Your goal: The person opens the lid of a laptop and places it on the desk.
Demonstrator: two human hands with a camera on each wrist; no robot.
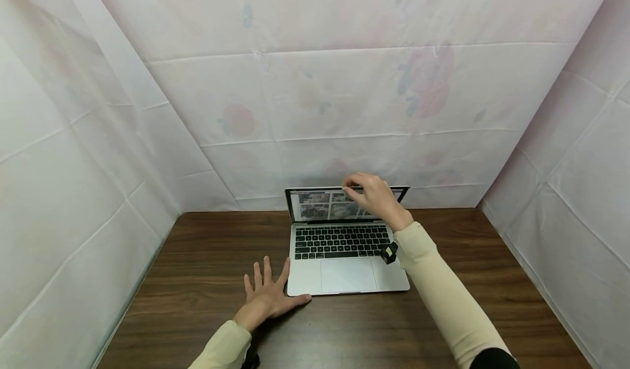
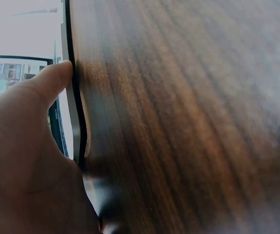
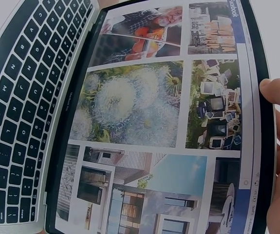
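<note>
A silver laptop [image 1: 348,275] stands open on the wooden table, its lit screen [image 3: 130,107] showing a page of pictures. At the lid's top edge, my right hand [image 1: 373,195] pinches the rim, with the thumb on the screen side and the curled fingers behind it in the right wrist view. My left hand [image 1: 268,298] is spread at the laptop's front left corner, fingers straight along its left side and thumb by the front edge. In the left wrist view the left thumb [image 2: 57,80] touches the laptop's edge.
The brown wooden table [image 1: 211,265] extends on both sides of the laptop. White cloth walls [image 1: 315,95] with faded fruit prints stand behind it and at left and right. A small black device [image 1: 389,252] is worn at the right wrist.
</note>
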